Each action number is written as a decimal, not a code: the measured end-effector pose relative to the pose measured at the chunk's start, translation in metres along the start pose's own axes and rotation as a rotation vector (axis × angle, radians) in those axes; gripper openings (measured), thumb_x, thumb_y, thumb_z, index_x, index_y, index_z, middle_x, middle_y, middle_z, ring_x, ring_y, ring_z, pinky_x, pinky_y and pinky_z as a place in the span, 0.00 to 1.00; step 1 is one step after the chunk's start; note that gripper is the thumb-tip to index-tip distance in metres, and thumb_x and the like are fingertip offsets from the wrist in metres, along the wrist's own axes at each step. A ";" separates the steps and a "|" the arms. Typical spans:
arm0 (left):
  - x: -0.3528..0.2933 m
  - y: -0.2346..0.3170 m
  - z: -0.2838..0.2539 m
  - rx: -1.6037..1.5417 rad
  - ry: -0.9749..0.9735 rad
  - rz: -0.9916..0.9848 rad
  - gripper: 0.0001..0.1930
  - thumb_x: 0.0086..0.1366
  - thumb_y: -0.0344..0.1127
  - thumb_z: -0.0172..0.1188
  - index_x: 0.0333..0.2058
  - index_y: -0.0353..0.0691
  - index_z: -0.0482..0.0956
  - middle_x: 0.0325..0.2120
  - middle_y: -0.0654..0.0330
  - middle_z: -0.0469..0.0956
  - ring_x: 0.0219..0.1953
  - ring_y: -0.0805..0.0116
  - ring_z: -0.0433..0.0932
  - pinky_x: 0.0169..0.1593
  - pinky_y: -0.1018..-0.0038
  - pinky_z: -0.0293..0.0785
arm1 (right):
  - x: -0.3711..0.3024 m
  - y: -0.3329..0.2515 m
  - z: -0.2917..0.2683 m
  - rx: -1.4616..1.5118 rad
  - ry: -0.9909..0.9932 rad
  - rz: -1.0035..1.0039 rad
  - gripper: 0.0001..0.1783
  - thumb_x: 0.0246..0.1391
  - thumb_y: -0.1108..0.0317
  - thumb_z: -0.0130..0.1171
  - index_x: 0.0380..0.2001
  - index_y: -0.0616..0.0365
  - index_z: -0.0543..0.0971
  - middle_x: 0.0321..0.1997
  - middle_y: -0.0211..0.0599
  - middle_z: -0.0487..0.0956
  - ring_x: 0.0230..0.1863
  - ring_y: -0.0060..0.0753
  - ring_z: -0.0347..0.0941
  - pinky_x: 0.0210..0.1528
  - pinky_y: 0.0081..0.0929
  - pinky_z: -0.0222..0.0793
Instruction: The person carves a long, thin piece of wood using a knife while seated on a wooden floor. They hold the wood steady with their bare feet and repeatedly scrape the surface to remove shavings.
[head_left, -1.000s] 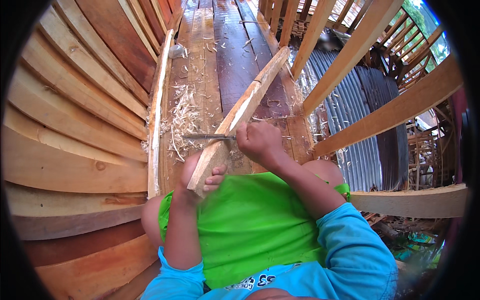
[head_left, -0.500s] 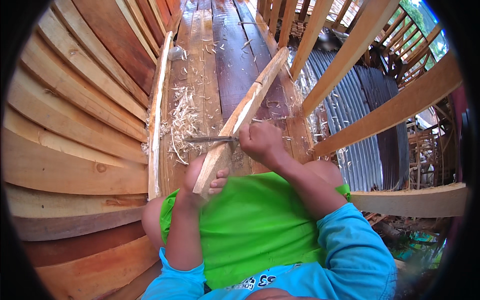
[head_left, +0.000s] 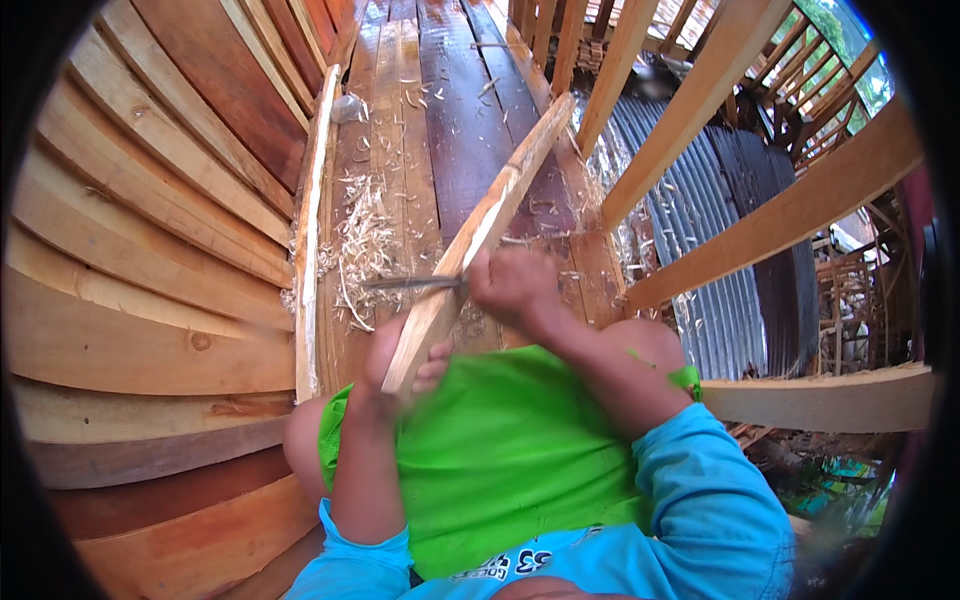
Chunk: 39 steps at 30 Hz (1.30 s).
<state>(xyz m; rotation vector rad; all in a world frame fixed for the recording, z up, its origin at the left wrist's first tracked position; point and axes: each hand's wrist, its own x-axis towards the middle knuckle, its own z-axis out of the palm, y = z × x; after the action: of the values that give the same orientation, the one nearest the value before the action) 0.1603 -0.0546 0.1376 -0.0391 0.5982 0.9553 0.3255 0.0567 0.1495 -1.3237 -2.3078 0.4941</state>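
Toward the body, by a little, went the blade [head_left: 405, 283] since the earlier frames, and the near end of the board [head_left: 475, 235] had rolled so that more of its pale face turned up. Nearest on my feed was the blue shirt [head_left: 705, 490], dark lettering and numerals printed across its chest, then the green shorts [head_left: 510, 440]. I saw the left hand [head_left: 380, 350] curled around the board's near end, fingertips showing on the far side. The right hand [head_left: 515, 285], slightly blurred, was clenched in a fist at the blade's right end, the handle hidden inside it; the blade lay across the board. Past the blade's tip, curled shavings [head_left: 365, 235] heaped on the floor planks [head_left: 460, 150], narrowing the bare room there. A low rail [head_left: 815, 400] stood near the right elbow, and slanting posts [head_left: 695, 110] hemmed in that side; overlapping planks [head_left: 180, 340] and a pale-edged timber [head_left: 312, 250] bounded the left. The board ran forward to the right floor edge; I could not tell whether it touched a post. Farther on stood a clear container [head_left: 347, 108] beside the timber, the floor running open ahead. Beyond the posts lay corrugated sheeting [head_left: 705, 230].
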 end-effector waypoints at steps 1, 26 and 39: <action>0.002 0.001 -0.001 0.007 0.025 0.008 0.18 0.72 0.50 0.34 0.45 0.45 0.66 0.22 0.58 0.68 0.14 0.71 0.66 0.13 0.77 0.62 | 0.006 0.004 0.000 0.012 0.045 -0.004 0.28 0.57 0.56 0.43 0.11 0.62 0.78 0.12 0.54 0.73 0.17 0.56 0.74 0.26 0.50 0.71; -0.017 -0.007 0.020 0.268 0.150 0.129 0.19 0.73 0.50 0.34 0.47 0.45 0.67 0.19 0.60 0.67 0.11 0.73 0.64 0.10 0.78 0.59 | -0.012 -0.016 -0.017 0.034 -0.016 0.027 0.28 0.59 0.56 0.42 0.11 0.61 0.77 0.12 0.54 0.73 0.16 0.57 0.73 0.23 0.51 0.70; -0.016 0.007 -0.006 0.094 -0.048 0.075 0.20 0.72 0.48 0.31 0.52 0.43 0.64 0.21 0.59 0.66 0.14 0.73 0.65 0.11 0.79 0.62 | 0.035 0.048 -0.012 0.246 -0.067 0.192 0.33 0.64 0.45 0.43 0.23 0.65 0.78 0.19 0.47 0.76 0.25 0.38 0.74 0.32 0.37 0.69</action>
<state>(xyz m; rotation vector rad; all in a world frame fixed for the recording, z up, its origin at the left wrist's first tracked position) 0.1454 -0.0639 0.1423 0.0907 0.6029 0.9970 0.3512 0.1113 0.1420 -1.4298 -2.0995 0.8670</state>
